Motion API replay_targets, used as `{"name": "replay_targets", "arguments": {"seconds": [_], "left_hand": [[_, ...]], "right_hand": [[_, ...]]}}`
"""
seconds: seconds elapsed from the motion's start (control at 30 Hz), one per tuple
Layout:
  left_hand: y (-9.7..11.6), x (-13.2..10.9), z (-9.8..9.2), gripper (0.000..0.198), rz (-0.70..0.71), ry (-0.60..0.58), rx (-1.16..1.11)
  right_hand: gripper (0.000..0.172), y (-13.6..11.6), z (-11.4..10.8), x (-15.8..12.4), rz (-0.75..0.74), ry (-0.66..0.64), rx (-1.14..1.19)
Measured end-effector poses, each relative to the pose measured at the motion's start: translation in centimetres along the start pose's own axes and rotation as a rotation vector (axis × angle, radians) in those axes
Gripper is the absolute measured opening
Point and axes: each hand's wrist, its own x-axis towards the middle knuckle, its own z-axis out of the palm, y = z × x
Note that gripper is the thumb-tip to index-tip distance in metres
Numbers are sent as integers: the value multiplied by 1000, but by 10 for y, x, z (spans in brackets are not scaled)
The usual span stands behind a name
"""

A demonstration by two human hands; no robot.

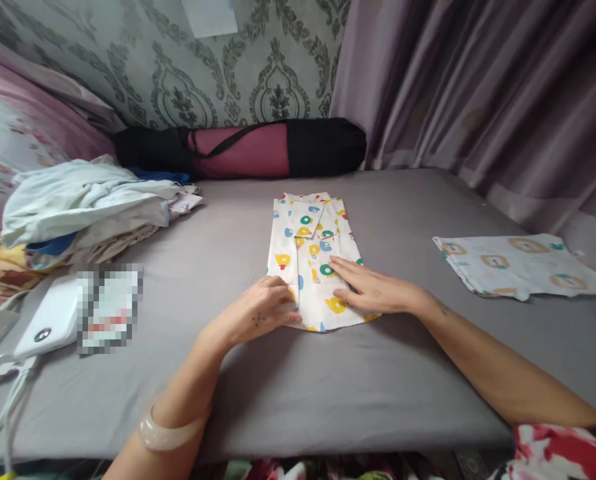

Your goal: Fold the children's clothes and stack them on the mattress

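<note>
I see a folded white cotton shirt with a coloured ring-and-shape print (314, 267) lying flat on the grey sheet-covered mattress (328, 393). Left hand (261, 310) is at its lower-left edge with the fingers curled, and I can't tell if it's pinching. Right hand (373, 290) is palm-down and flat on the lower right part. A folded white cloth with tan square motifs (521, 265) lies well apart to the right. A loose pile of pale clothes (85, 210) is far left, and a black-and-maroon rolled bag (243, 148) lies against the wall.

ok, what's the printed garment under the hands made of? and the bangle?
Printed garment: looks like thin woven cotton, matte; it lies flat and holds crisp folded edges. Bangle on the left wrist: pale, translucent, glossy, so jade-like stone or glass; cannot tell which.
</note>
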Motion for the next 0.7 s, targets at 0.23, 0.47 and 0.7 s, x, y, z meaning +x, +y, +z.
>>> {"name": "replay_targets", "arguments": {"seconds": [0.23,0.47,0.7], "left_hand": [[-4,-9,-12,33,30,-94,-64],[2,-12,-16,36,38,-156,-60],[-5,-11,-7,55,37,-148,20]], "right_hand": [[62,-2,-8,-48,-87,-18,16],[30,-6,-18,-53,-157,-26,3],[26,-16,-11,-53,-119,30,-124]]}}
